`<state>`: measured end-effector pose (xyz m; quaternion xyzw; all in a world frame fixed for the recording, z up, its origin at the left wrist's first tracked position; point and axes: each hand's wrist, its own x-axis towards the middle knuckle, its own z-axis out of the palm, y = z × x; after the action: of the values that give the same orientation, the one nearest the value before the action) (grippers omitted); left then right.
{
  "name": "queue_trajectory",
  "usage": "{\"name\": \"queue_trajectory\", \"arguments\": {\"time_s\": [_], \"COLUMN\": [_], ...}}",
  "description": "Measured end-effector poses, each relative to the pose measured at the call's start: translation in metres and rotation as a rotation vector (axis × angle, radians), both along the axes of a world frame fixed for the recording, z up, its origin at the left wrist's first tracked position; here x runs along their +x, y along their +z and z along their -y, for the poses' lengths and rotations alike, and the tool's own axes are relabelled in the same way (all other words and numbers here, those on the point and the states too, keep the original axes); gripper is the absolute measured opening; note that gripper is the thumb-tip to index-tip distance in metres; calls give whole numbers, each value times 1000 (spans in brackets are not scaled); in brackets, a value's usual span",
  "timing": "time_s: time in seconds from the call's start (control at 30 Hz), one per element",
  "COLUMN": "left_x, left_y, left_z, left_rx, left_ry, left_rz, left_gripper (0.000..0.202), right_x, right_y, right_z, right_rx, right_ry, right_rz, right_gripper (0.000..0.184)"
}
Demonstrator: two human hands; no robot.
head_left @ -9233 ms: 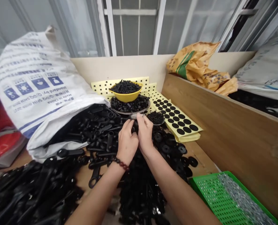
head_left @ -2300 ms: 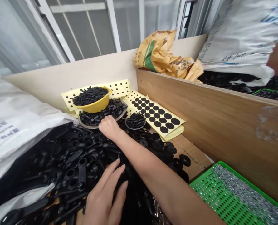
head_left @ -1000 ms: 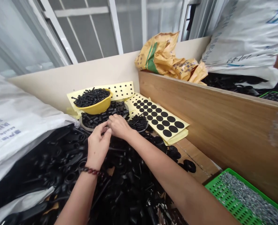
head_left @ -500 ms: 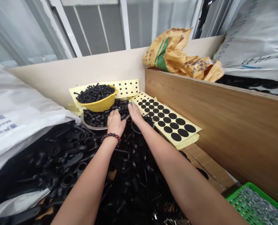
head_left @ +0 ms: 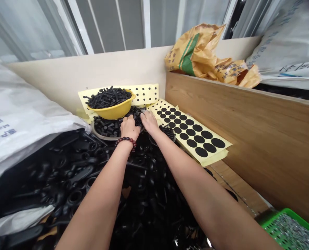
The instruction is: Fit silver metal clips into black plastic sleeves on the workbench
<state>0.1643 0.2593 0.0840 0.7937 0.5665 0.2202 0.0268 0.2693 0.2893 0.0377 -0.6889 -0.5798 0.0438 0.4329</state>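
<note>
My left hand (head_left: 129, 127), with a dark beaded bracelet (head_left: 125, 140) at the wrist, reaches down into a round metal pan (head_left: 102, 136) of short black plastic parts (head_left: 109, 126). Its fingers are curled and closed, and their tips are hidden among the parts. My right hand (head_left: 149, 123) lies at the pan's right side, close to the left one. Its fingers stretch forward over the parts, with nothing visible in them. A yellow bowl (head_left: 115, 111) heaped with black ribbed pieces (head_left: 109, 97) rests over the back of the pan.
Black plastic parts (head_left: 78, 173) pile up in front. A small container (head_left: 167, 133) of thin black pieces stands beside my right forearm. Yellow sheets with black dots (head_left: 196, 132) lie along a wooden board (head_left: 234, 114). White sack (head_left: 26, 114) left; green basket (head_left: 292, 225) of metal pieces lower right.
The camera view has shifted slightly, so the scene sits a little higher and further right. Both hands remain at the pan, my right fingers a little further over its parts.
</note>
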Motion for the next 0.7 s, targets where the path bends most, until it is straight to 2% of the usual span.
{"name": "queue_trajectory", "arguments": {"time_s": [0.23,0.7], "left_x": [0,-2], "left_y": [-3,-7], "left_z": [-3,-12], "left_rx": [0,4], "left_ry": [-13,-48], "left_rz": [17,149], "left_gripper": [47,55], "right_x": [-7,-22], "right_y": [12,22], "right_z": [8,14], "right_rx": [-38,53], "right_ry": [-122,-53], "right_rz": [-122,-169], "right_gripper": [26,22]}}
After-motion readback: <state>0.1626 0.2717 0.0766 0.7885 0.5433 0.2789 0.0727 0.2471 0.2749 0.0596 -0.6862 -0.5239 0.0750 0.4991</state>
